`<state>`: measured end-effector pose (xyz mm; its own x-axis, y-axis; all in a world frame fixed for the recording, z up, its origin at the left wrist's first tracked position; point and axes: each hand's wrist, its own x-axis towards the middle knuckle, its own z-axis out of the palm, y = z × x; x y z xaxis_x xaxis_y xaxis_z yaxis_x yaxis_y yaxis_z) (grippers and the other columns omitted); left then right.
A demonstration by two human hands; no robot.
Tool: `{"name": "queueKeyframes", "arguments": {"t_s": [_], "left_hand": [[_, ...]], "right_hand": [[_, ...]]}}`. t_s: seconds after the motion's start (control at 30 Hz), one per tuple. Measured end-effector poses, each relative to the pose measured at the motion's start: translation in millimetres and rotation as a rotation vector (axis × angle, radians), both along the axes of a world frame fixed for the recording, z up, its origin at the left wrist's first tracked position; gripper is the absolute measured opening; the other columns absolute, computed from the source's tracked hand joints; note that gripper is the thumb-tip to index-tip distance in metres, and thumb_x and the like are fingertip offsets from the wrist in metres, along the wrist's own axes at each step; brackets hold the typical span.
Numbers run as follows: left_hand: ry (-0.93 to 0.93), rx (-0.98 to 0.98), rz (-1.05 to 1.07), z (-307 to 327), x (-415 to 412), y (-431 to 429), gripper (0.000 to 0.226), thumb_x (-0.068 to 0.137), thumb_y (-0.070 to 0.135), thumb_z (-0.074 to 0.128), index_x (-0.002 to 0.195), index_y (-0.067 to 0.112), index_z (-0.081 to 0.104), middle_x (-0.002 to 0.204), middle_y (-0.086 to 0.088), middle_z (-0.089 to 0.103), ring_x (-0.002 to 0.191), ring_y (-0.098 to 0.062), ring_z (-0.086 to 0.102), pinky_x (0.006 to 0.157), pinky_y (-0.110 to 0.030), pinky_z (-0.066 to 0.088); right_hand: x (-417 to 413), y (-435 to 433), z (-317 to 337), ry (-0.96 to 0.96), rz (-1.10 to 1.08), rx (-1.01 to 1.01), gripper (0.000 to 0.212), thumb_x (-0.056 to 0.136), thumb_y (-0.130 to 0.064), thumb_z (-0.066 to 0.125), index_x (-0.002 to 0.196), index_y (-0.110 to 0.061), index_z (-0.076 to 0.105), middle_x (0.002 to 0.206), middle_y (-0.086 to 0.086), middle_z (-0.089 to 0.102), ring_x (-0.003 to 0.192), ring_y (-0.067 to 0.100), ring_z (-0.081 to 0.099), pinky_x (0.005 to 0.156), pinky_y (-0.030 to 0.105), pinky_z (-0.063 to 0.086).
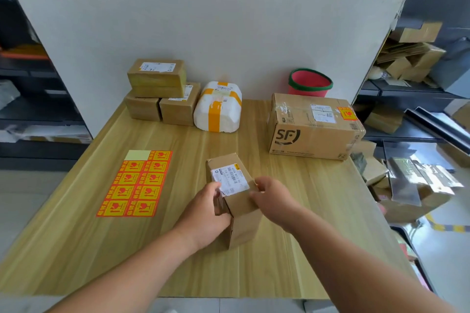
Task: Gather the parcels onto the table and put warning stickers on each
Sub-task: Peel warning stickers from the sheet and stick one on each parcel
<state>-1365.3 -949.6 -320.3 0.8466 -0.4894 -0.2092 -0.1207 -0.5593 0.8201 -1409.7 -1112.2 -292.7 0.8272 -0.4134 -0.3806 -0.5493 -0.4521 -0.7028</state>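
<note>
A small brown cardboard parcel (235,201) with a white shipping label stands on the wooden table (318,211) in front of me. My left hand (207,216) grips its left side and my right hand (270,198) grips its right edge. A sheet of red and yellow warning stickers (136,184) lies flat to the left; its top left sticker is gone. A large SF carton (314,126) at the right carries a red sticker. At the back stand three stacked brown boxes (160,91) and a white wrapped parcel (218,107) with yellow tape.
A red basket with a green rim (309,82) sits behind the SF carton against a white board (203,33). More cardboard boxes lie on shelves and the floor at the right (407,58). Dark shelving stands at the left.
</note>
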Motion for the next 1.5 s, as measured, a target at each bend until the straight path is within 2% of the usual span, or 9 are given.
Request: {"name": "queueKeyframes", "arguments": {"t_s": [0.1,0.23,0.37,0.47,0.53,0.7,0.93,1.27,1.5], "left_hand": [[-0.065,0.016,-0.018,6,9,1,0.06,0.085,0.003,0.05,0.14,0.022,0.037,0.107,0.021,0.05,0.089,-0.007,0.059,0.076,-0.019,0.045],[-0.142,0.072,-0.01,5,26,7,0.059,0.083,0.0,0.049,0.138,0.021,0.041,0.125,0.005,0.053,0.1,-0.009,0.055,0.087,-0.022,0.042],[-0.363,0.23,-0.048,9,52,12,0.078,0.079,0.016,0.067,0.147,0.02,0.028,0.149,-0.004,0.031,0.137,-0.021,0.028,0.112,-0.031,0.027],[-0.294,0.334,-0.115,19,74,13,0.108,0.073,0.037,0.078,0.152,0.025,0.007,0.16,-0.003,0.006,0.146,-0.021,0.008,0.117,-0.037,0.018],[-0.208,0.366,-0.147,21,87,14,0.117,0.07,0.042,0.08,0.153,0.022,-0.001,0.16,-0.002,0.01,0.146,-0.02,0.015,0.115,-0.034,0.022],[-0.137,0.366,-0.17,9,100,16,0.104,0.077,0.049,0.071,0.152,0.023,0.005,0.146,0.005,0.042,0.126,-0.017,0.048,0.099,-0.03,0.042],[-0.146,0.279,-0.148,10,115,25,0.095,0.08,0.058,0.063,0.151,0.018,0.014,0.154,-0.001,0.031,0.136,-0.019,0.036,0.107,-0.032,0.034],[-0.228,0.506,0.17,-3,194,125,0.071,0.091,0.047,0.054,0.145,0.009,0.028,0.145,-0.013,0.04,0.132,-0.031,0.038,0.102,-0.04,0.036],[-0.208,0.639,0.111,-48,225,181,0.078,0.089,0.049,0.055,0.149,0.018,0.016,0.151,-0.003,0.03,0.139,-0.025,0.026,0.108,-0.042,0.032]], "right_hand": [[-1,4,0,0.044,0.0,-0.164,0.067,0.086,-0.051,0.059,0.141,-0.018,0.039,0.131,0.001,0.053,0.117,0.021,0.053,0.088,0.032,0.045],[-3,30,-6,0.137,0.107,-0.404,0.103,0.061,-0.075,0.066,0.14,-0.02,0.031,0.131,0.0,0.041,0.124,0.021,0.04,0.099,0.034,0.039],[9,22,-8,0.126,0.142,-0.449,0.092,0.06,-0.06,0.076,0.133,-0.022,0.036,0.119,-0.001,0.039,0.114,0.021,0.039,0.096,0.032,0.04],[24,9,-3,0.077,0.266,-0.432,0.096,0.061,-0.046,0.079,0.142,-0.023,0.032,0.122,-0.003,0.039,0.112,0.019,0.037,0.099,0.032,0.04],[34,4,0,0.063,0.325,-0.412,0.101,0.063,-0.037,0.081,0.147,-0.023,0.027,0.13,-0.004,0.039,0.117,0.017,0.034,0.103,0.033,0.038],[53,-5,1,0.085,0.379,-0.375,0.106,0.067,-0.024,0.079,0.153,-0.021,0.016,0.149,-0.005,0.03,0.137,0.021,0.023,0.115,0.041,0.027],[71,7,12,0.123,0.411,-0.447,0.11,0.073,-0.057,0.071,0.154,-0.018,0.007,0.16,-0.003,0.015,0.148,0.019,0.001,0.118,0.039,0.001],[154,129,12,-0.185,0.434,-0.49,0.077,0.092,-0.048,0.052,0.153,-0.016,0.017,0.159,0.0,0.021,0.148,0.019,0.007,0.119,0.033,0.009],[203,185,-62,0.006,0.433,-0.346,0.072,0.094,-0.045,0.052,0.152,-0.019,0.02,0.157,0.002,0.025,0.144,0.024,0.022,0.116,0.04,0.024]]}}
